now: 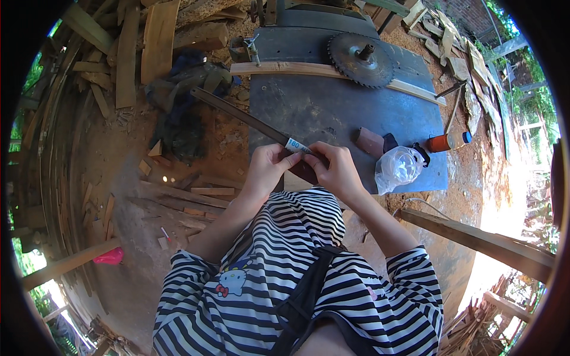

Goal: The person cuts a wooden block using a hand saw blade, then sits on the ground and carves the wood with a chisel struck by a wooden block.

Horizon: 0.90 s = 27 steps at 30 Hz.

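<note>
In front of my chest, both hands pinch a long, narrow, dark brown sanding belt [246, 118] at its near end. The belt is flattened, and its far end reaches out past the table's left edge. A white and blue label [294, 145] shows on it just beyond my fingers. My left hand [271, 169] is closed on its left side, thumb forward. Close beside it, my right hand [334, 169] grips a darker part with thumb and fingers. Some of what lies between the hands is hidden by the fingers.
A dark metal table [297, 107] carries a circular saw blade [361, 59], a long wooden strip [285, 69] and a clamp [254, 50]. At its right lie a brown abrasive piece [370, 142], a clear plastic bag [399, 169] and an orange bottle [449, 142]. Wood offcuts [159, 41] surround it.
</note>
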Each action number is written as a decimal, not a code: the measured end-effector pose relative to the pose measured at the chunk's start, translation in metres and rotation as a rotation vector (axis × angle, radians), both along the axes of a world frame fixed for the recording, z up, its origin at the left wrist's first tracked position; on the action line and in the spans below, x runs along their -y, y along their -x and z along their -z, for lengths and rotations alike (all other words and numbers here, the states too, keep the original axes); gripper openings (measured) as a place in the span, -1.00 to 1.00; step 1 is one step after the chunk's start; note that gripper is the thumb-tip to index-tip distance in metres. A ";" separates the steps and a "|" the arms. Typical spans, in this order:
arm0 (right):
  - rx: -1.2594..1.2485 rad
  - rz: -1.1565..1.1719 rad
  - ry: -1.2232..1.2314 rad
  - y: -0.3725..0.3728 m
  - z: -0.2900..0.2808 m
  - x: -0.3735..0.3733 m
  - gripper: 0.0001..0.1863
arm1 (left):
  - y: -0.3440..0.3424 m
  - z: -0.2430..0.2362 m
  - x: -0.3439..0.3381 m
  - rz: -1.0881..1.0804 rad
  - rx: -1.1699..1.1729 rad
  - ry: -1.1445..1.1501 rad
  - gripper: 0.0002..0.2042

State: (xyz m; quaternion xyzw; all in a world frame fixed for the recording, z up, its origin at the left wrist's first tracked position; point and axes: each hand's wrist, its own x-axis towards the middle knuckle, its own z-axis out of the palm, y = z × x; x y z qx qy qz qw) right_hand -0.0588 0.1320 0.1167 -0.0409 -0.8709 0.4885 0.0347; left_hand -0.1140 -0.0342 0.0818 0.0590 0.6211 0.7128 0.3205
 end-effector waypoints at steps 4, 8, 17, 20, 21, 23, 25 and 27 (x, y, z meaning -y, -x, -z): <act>0.107 -0.101 0.052 0.002 -0.006 -0.005 -0.80 | 0.001 0.001 0.001 0.018 -0.077 0.051 -0.87; 0.119 -0.098 0.117 0.001 -0.003 -0.007 -0.80 | 0.002 0.004 0.001 0.009 -0.125 0.080 -0.89; -0.072 -0.052 -0.255 -0.008 0.019 0.002 -0.85 | 0.005 -0.010 0.003 0.117 0.141 0.067 -0.76; -0.144 -0.152 -0.428 -0.015 0.023 0.010 -0.75 | 0.002 -0.002 0.004 0.094 0.199 0.113 -0.73; -0.175 -0.164 -0.485 -0.016 0.027 0.011 -0.72 | 0.001 0.003 0.004 0.055 0.215 0.121 -0.73; -0.224 -0.196 -0.570 -0.021 0.032 0.012 -0.61 | -0.001 0.008 0.006 0.056 0.195 0.109 -0.73; -0.240 -0.188 -0.523 -0.024 0.035 0.011 -0.59 | -0.002 0.011 0.006 0.038 0.172 0.081 -0.78; -0.223 -0.152 -0.349 -0.026 0.031 0.013 -0.64 | -0.004 0.011 0.007 0.034 0.154 0.068 -0.81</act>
